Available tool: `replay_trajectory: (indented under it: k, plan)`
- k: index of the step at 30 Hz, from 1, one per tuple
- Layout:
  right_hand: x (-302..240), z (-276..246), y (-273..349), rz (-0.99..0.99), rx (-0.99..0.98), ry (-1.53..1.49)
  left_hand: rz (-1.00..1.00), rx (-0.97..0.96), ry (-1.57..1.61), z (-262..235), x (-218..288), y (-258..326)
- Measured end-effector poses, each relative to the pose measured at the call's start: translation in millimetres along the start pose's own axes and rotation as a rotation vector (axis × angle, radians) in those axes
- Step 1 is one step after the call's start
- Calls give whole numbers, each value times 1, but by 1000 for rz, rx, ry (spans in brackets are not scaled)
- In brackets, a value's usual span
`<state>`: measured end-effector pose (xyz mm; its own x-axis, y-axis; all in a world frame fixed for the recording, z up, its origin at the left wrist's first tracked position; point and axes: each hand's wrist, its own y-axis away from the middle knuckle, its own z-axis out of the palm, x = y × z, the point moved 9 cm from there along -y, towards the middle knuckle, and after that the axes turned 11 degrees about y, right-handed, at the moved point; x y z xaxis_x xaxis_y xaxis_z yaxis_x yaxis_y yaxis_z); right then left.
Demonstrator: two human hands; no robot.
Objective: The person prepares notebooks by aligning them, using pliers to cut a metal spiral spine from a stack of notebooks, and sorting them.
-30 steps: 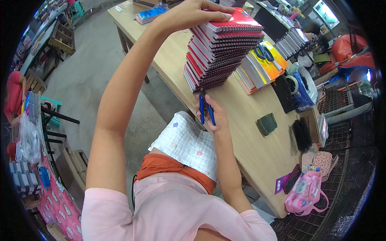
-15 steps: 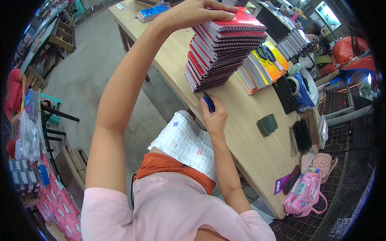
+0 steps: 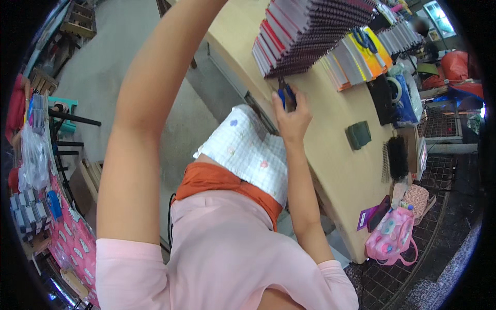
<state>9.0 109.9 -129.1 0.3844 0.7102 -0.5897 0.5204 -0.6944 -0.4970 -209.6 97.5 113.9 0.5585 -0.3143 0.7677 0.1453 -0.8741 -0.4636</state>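
Observation:
A tall, leaning stack of spiral-bound notebooks (image 3: 310, 39) with red and white page edges and dark wire coils rises at the top of the view. My right hand (image 3: 294, 121) holds blue-handled pliers (image 3: 282, 97), handles spread apart. Their dark jaws reach the lowest coils at the stack's near corner; whether they grip a wire is too small to tell. My left arm (image 3: 142, 82) stretches up past the top edge, so that hand is out of sight. Under the stack is a pale wooden table (image 3: 330, 165).
Right of the stack lie yellow-and-orange books (image 3: 356, 62) with dark scissors (image 3: 365, 40) on top. A green folded pad (image 3: 358, 135), black coils (image 3: 397, 157) and a pink bag (image 3: 390, 240) follow along the table. At far left, a person in red stands by another table.
The view has shifted, putting the stack higher in the picture. My left hand, earlier on the top red cover, has left the frame. The pliers' handles now show spread apart.

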Motion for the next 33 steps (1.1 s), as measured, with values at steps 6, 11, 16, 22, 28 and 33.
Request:
replay_trajectory:
  k: [6, 11, 16, 22, 28, 33]
  plan:
    - [-5, 4, -4, -1, 1, -38, -141, 82, -12, -2, -10, 4]
    - [-2, 7, -7, 26, -14, -21, -79, 81, -43, -2, -4, 5]
    - [-3, 7, -8, 7, -4, -43, -107, 116, -67, -3, -8, 2]
    - [-6, 3, -10, -49, 40, -43, -62, 92, -5, -2, -6, 2]
    - [43, 29, -22, 590, -577, -569, -103, 64, -37, 0, 0, 9]
    - [23, 12, -26, 200, -308, -196, -106, 142, -46, -6, -11, 4]
